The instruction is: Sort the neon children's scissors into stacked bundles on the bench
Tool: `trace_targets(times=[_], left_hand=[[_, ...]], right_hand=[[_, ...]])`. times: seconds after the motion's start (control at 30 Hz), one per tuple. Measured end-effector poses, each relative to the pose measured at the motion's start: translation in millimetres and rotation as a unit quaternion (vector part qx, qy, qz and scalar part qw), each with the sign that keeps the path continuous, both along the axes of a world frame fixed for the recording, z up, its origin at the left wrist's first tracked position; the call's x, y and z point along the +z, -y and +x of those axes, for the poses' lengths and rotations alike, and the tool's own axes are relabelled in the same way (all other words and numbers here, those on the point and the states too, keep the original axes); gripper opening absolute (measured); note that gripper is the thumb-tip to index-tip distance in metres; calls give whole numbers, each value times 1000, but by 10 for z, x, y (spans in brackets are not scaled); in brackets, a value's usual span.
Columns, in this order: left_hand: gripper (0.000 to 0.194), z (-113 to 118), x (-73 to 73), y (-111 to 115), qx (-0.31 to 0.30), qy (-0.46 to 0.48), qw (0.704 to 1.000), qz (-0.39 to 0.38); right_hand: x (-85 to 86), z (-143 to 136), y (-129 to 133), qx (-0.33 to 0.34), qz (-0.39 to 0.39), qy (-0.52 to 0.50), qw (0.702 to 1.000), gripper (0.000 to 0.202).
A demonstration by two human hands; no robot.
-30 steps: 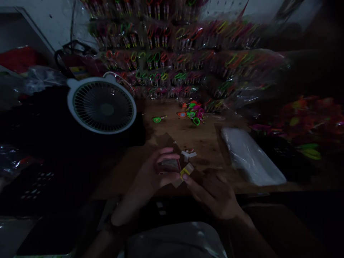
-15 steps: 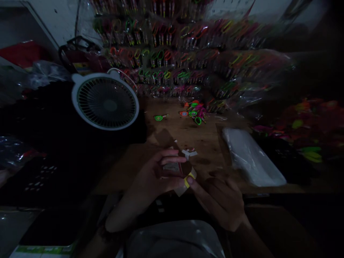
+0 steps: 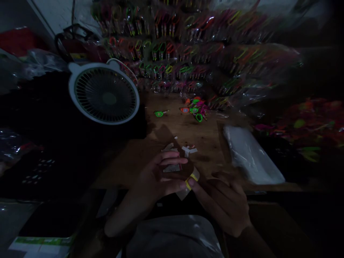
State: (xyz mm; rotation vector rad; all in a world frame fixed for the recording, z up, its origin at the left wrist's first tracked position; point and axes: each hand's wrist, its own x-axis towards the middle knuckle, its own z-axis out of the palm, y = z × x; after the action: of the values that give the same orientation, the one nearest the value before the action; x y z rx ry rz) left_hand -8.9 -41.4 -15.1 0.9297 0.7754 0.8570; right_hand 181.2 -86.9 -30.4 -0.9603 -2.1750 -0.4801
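Note:
At the table's near edge, my left hand [image 3: 154, 175] has its thumb and fingers around a small yellow item [image 3: 192, 178] with pale, see-through backing. My right hand [image 3: 225, 204] pinches the same item from the right, its thumb or fingertip on the yellow part. The picture is too dark to tell what the item is. A printed label [image 3: 172, 168] shows beneath my left fingers. Just beyond the hands are white paper scraps [image 3: 189, 150].
A round fan [image 3: 109, 97] stands at the left. Colourful toy watches [image 3: 197, 107] lie at the table's back, with one green watch [image 3: 159, 113] apart. Bagged bands [image 3: 163, 50] hang behind. A stack of clear bags [image 3: 252, 156] lies right, near a colourful pile [image 3: 311, 122].
Both hands and the yellow item have shifted slightly down and right in view. More of the pale scraps beyond my left fingers now shows. The background has moved slightly up.

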Motion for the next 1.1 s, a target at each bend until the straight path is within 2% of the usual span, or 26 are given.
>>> trace_targets(times=[0.23,0.33,0.43,0.6,0.73,0.93,1.1], left_hand=[[43,-24,33,28,-9,64,997,-32],[45,-42,30,22,-19,74,996,-50],[54,-29,-17,-7,-26,67,996,-53],[53,28,-162,-55,-47,106,989,-93],[55,30,-225,-74,-68,120,984,-112],[58,-18,-165,-83,-86,118,982,-117],[48,-9,-95,-66,-71,102,984,-131]], right_hand=[[-29,34,-11,-2,7,36,999,36],[-41,49,-22,1,5,38,999,32],[-46,52,-39,5,1,29,1000,33],[-39,58,-37,16,14,14,1000,28],[15,18,8,9,-13,16,1000,28],[79,-65,49,-4,-12,-15,1000,37],[13,-11,44,5,-11,13,1000,38]])
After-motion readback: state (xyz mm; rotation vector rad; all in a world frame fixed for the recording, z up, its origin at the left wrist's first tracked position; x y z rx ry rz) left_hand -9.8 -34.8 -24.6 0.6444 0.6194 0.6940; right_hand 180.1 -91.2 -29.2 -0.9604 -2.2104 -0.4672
